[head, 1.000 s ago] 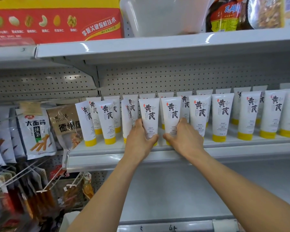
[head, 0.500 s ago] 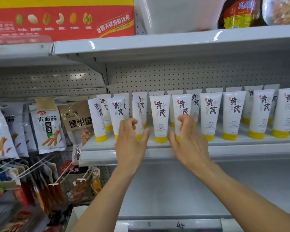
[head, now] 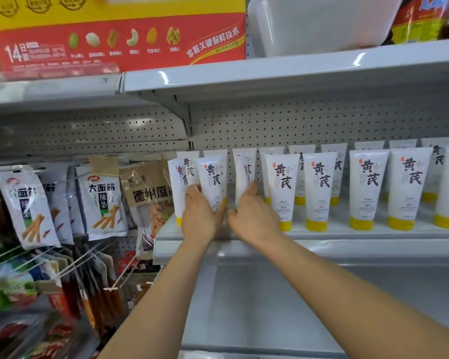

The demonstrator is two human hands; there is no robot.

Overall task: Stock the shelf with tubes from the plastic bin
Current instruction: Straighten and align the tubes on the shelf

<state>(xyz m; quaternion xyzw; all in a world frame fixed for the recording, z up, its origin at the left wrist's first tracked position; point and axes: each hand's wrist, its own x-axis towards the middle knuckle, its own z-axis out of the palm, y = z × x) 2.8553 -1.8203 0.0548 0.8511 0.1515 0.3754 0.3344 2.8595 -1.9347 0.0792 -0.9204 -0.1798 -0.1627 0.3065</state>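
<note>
White tubes with yellow caps and black characters stand cap-down in two rows on the white shelf (head: 347,244). My left hand (head: 200,216) grips the lower part of a front tube (head: 212,174) near the shelf's left end, fingers on its left side and thumb on its right. My right hand (head: 254,216) holds the neighbouring tube (head: 244,174), which is turned partly sideways. The two hands nearly touch at the thumbs. A translucent white plastic bin (head: 316,22) sits on the shelf above; its inside is hidden.
Snack bags (head: 101,200) hang on pegs to the left of the shelf, close to the end tube (head: 178,193). A red and yellow box (head: 114,35) stands on the upper shelf. More tubes (head: 368,185) line the shelf to the right.
Both hands have let go of the middle tubes and shifted left to two tubes near the shelf's left end. The view has moved closer and to the left.
</note>
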